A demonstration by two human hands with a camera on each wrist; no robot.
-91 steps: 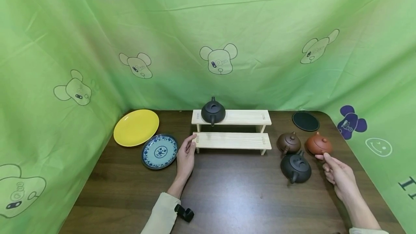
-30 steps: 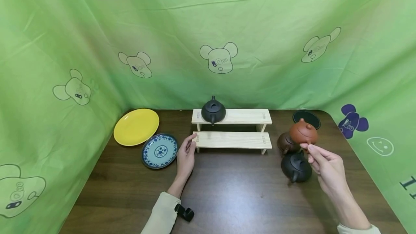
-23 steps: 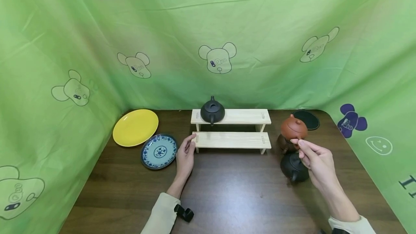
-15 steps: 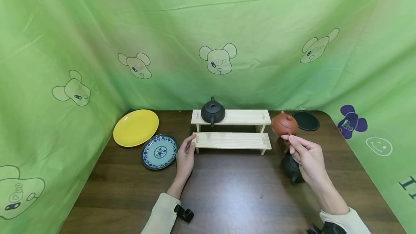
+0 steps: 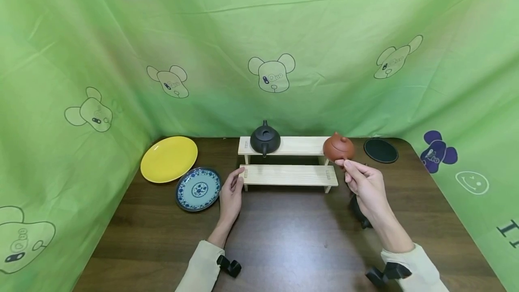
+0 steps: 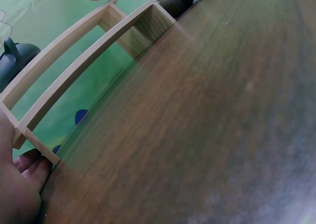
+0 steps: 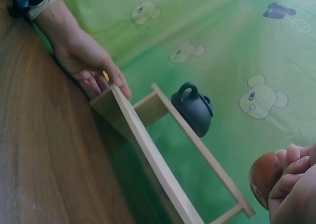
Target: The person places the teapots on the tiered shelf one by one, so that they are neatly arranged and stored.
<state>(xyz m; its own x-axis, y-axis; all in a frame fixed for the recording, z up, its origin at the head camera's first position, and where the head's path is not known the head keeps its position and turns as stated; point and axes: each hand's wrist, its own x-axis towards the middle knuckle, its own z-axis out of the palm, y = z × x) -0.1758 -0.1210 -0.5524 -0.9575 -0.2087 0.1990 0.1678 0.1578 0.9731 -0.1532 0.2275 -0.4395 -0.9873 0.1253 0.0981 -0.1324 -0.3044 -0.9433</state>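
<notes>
My right hand (image 5: 366, 188) pinches a reddish-brown clay teapot (image 5: 338, 148) by the handle on its near side. The pot hangs over the right end of the upper wooden shelf (image 5: 302, 145), overlapping it in the head view. My left hand (image 5: 231, 199) grips the left end of the lower wooden shelf (image 5: 289, 175), as the right wrist view also shows. On the upper shelf's left part sits a black teapot (image 5: 265, 139). Another black teapot (image 5: 360, 213) stands on the table, half hidden by my right hand. Behind it a dark brown teapot (image 6: 175, 4) shows in the left wrist view.
To the left lie a yellow plate (image 5: 169, 160) and a blue-patterned plate (image 5: 198, 188), beside my left hand. A round black mat (image 5: 381, 150) lies at the back right of the table. Green cloth (image 5: 324, 107) hangs around the back and sides.
The right hand has lifted the reddish-brown teapot off the table at the right and carried it left, over the brown teapot, to the upper shelf's right end. The left hand stays put.
</notes>
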